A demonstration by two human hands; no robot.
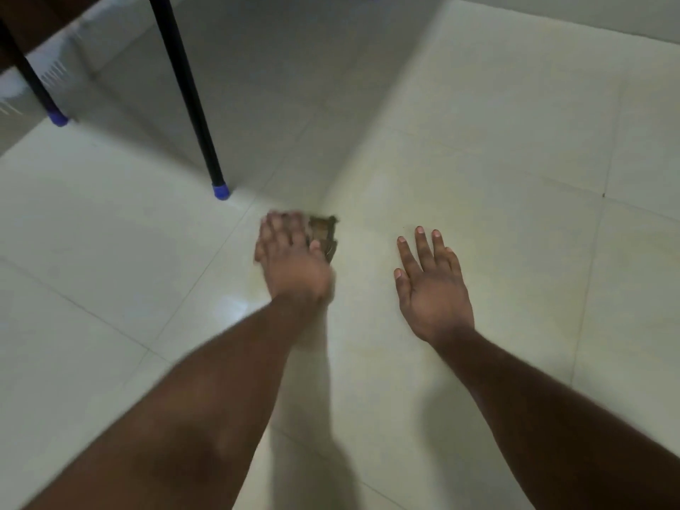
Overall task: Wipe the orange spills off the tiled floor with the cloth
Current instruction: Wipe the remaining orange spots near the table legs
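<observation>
The cloth [323, 235] is pressed flat to the tiled floor [496, 149] under the straight fingers of the left hand [294, 259], not pinched; motion blur is present. The right hand [432, 288] is spread flat on the tile just beside it, holding nothing. The cloth lies near a blue-capped table leg [220, 191]. No clear orange spill is visible; only a faint yellowish film remains, so wiping is judged nearly finished.

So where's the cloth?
The small brown cloth is on the tiled floor under the left hand, near the black table leg with a blue foot.
</observation>
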